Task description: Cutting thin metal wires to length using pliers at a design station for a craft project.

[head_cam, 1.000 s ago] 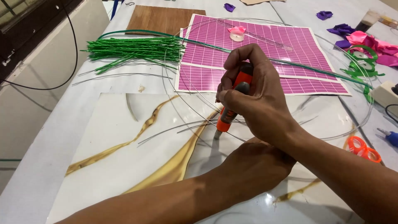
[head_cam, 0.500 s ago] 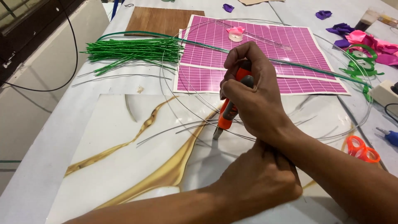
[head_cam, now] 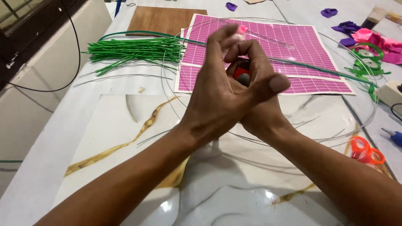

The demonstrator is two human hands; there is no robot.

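Red-handled tool (head_cam: pixel 242 73) sits clasped between both hands above the middle of the desk (head_cam: pixel 125 125), only a sliver showing. Left hand (head_cam: pixel 222 90) wraps over right hand (head_cam: pixel 261 106), both clenched around it. Green stems (head_cam: pixel 134 51) and pink grid sheets (head_cam: pixel 310 46) lie toward the far edge, orange scissors (head_cam: pixel 367 151) near the right edge.

Both hands meet above the table, left hand (head_cam: pixel 217 96) cupped over the clenched right hand (head_cam: pixel 261 113).
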